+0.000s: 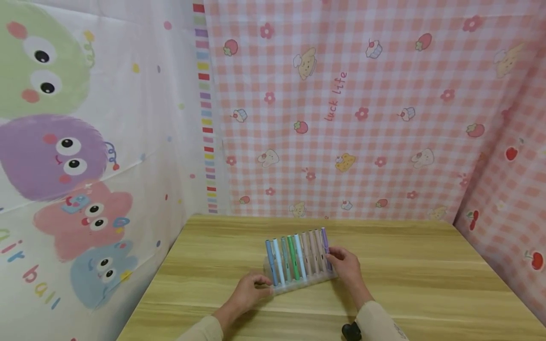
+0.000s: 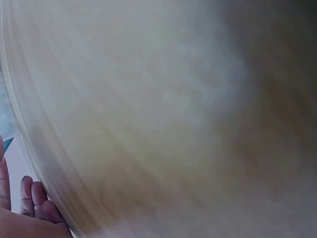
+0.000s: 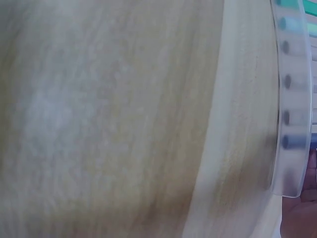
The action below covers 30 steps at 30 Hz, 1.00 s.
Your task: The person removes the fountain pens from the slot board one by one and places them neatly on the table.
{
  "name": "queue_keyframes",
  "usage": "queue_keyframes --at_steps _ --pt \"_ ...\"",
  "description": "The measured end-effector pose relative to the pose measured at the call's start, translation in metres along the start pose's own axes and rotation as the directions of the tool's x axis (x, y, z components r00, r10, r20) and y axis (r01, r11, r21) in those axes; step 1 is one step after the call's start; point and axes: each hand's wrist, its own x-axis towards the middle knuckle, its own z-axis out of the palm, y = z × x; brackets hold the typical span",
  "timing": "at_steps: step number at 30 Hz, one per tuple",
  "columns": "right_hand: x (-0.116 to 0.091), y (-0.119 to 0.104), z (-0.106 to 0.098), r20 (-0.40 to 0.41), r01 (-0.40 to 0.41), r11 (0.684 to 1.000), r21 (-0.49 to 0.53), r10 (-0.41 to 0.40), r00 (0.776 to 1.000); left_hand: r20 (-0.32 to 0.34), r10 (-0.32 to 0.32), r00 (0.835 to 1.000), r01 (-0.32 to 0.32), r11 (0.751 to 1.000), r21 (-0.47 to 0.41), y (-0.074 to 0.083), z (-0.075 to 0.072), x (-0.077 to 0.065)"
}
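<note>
A clear pen holder (image 1: 298, 285) stands on the table, turned a little, with several pens leaning in its slots. From left to right they run from a dark blue pen (image 1: 271, 265) through light blue, a green pen (image 1: 293, 258) and brownish ones to a purple pen (image 1: 325, 240). My left hand (image 1: 251, 290) holds the holder's left end between thumb and fingers. At the other end my right hand (image 1: 347, 269) grips the side, its fingertips close against the purple pen. In the right wrist view, fingers (image 3: 309, 171) show behind the holder's end.
The wood-grain table (image 1: 418, 279) reaches back to a pink checked cloth (image 1: 341, 94). A white cloth with cartoon figures (image 1: 141, 118) hangs on the left, another printed cloth (image 1: 512, 189) on the right. A black object (image 1: 351, 331) sits by the right cuff.
</note>
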Motion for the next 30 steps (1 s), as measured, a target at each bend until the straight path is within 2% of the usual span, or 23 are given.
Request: queue_keyframes --at_steps 8,13,18,24,30 --pt "-0.001 -0.004 -0.001 -0.028 0.013 1.0 0.006 -0.012 1.0 -0.004 0.013 1.0 -0.013 1.0 0.002 -0.002 0.002 0.0" --pt "0.003 -0.014 -0.006 -0.049 -0.004 0.996 0.091 0.008 0.999 0.001 0.002 1.0 -0.002 1.0 0.004 -0.003 0.001 0.0" --pt "0.008 -0.021 -0.021 -0.043 -0.025 0.981 0.191 0.034 0.999 0.004 -0.002 1.0 0.002 1.0 0.006 -0.002 0.0 0.001" --pt "0.014 -0.014 -0.048 0.027 -0.088 0.972 0.216 0.084 0.996 0.006 0.005 1.0 -0.005 1.0 0.004 0.0 0.001 0.001" --pt "0.013 -0.002 -0.072 0.172 -0.158 0.965 0.211 0.122 0.977 0.006 0.002 1.0 -0.002 1.0 -0.001 0.003 0.001 -0.001"
